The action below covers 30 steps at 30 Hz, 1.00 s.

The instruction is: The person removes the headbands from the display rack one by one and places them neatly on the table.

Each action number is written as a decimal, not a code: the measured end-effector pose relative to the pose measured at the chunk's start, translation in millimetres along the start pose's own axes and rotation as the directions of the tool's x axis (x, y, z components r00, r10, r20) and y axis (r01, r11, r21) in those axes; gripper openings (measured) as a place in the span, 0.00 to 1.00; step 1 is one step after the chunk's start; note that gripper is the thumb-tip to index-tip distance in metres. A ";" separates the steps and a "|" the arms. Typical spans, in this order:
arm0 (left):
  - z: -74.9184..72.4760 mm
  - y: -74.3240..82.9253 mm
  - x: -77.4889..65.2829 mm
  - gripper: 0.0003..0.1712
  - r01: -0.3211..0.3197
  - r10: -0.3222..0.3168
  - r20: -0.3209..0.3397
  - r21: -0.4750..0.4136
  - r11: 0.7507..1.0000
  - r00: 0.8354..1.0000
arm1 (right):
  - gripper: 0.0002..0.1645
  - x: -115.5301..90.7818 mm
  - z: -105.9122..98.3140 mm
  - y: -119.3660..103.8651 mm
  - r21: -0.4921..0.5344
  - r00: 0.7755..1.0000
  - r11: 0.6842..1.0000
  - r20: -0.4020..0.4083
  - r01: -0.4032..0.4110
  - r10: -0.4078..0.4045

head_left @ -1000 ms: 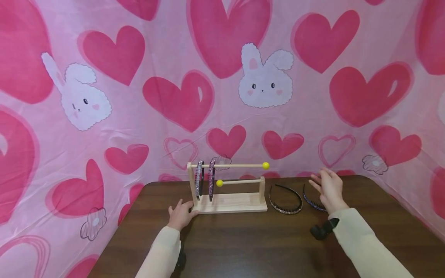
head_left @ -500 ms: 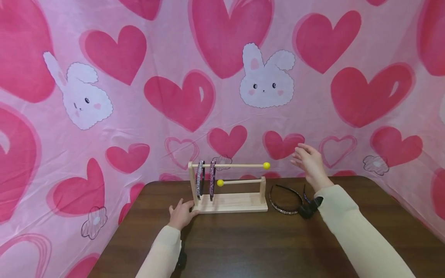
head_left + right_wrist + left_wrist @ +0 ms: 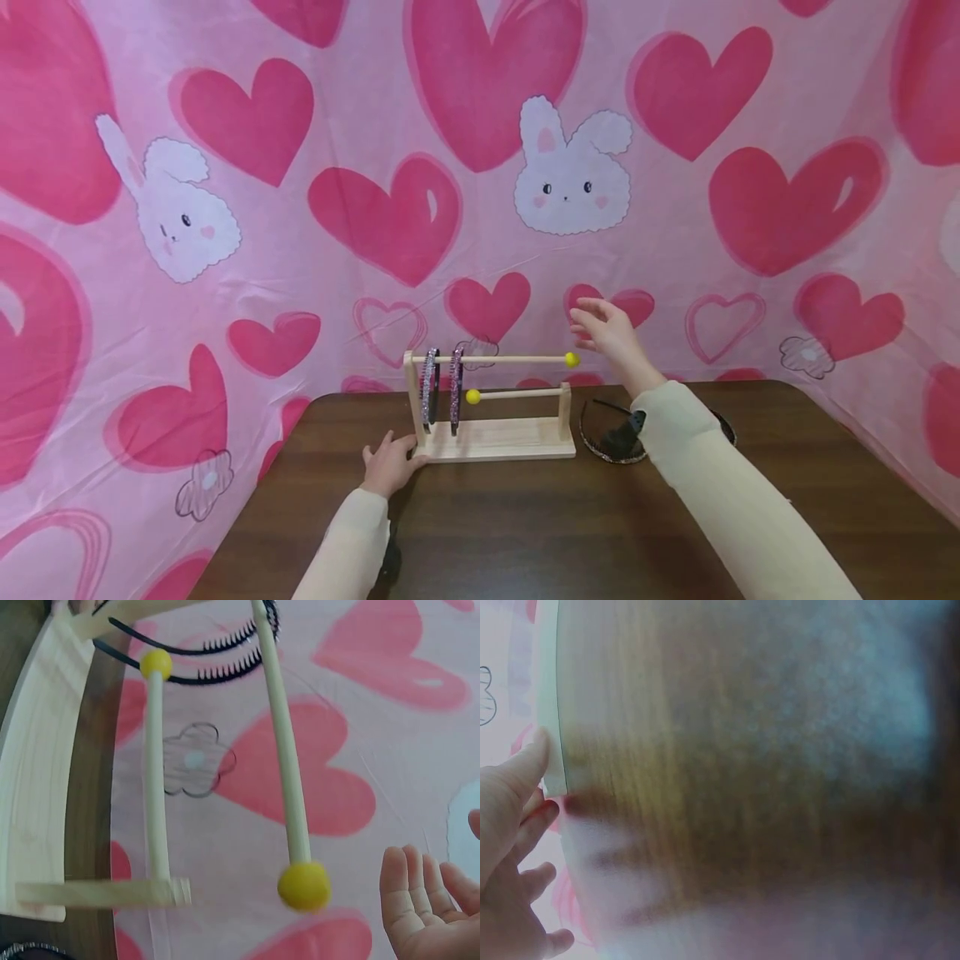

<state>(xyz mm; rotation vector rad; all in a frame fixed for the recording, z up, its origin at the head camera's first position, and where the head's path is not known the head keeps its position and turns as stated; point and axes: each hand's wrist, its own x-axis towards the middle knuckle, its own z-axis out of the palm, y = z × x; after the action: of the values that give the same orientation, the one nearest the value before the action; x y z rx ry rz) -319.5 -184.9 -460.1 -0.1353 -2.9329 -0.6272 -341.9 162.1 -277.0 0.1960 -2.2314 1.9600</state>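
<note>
A light wooden headband rack [image 3: 495, 437] has two rods tipped with yellow balls. On its upper rod [image 3: 517, 359], near the left post, hang a silvery glitter headband [image 3: 428, 392] and a purple-pink one [image 3: 456, 392]. My left hand [image 3: 392, 465] holds the base's left corner between thumb and index finger, its other fingers spread loosely. Nothing shows in my right hand [image 3: 611, 335], raised just right of the upper rod's yellow ball [image 3: 572, 360]. In the right wrist view, its fingers [image 3: 417, 881] are slightly bent, apart from the ball [image 3: 304, 886].
Right of the rack, a glitter headband [image 3: 600, 451] lies on the brown table [image 3: 540, 525], partly behind the black wrist camera [image 3: 624, 435]. Another headband [image 3: 727, 428] is mostly hidden by the right sleeve. A pink heart-and-rabbit cloth [image 3: 480, 242] hangs behind.
My right hand has risen from over the blue headband on the table and moved left to the end of the upper rod. The left hand and the rack have stayed put.
</note>
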 end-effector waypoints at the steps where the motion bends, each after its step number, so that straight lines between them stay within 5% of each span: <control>1: -0.1 -0.3 -0.1 0.23 -0.002 0.002 0.000 0.000 1.000 1.000 | 0.32 0.1 4.8 -0.8 -0.013 1.000 1.000 0.013 0.004 -0.003; 16: -3.2 1.3 -2.6 0.23 0.017 -0.017 0.012 0.005 1.000 1.000 | 0.28 -2.2 67.8 -1.0 -0.106 0.990 0.991 0.123 0.077 -0.064; 30: 1.8 0.0 2.6 0.25 0.034 -0.033 0.022 -0.023 0.999 0.999 | 0.24 0.0 125.4 10.3 -0.092 0.985 0.992 0.158 0.087 -0.071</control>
<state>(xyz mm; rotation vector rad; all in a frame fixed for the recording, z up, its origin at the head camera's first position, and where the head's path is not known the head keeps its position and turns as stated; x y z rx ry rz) -322.3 -184.1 -461.3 -0.0962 -2.9549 -0.6696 -348.7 39.1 -302.7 0.4304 -2.3685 1.8474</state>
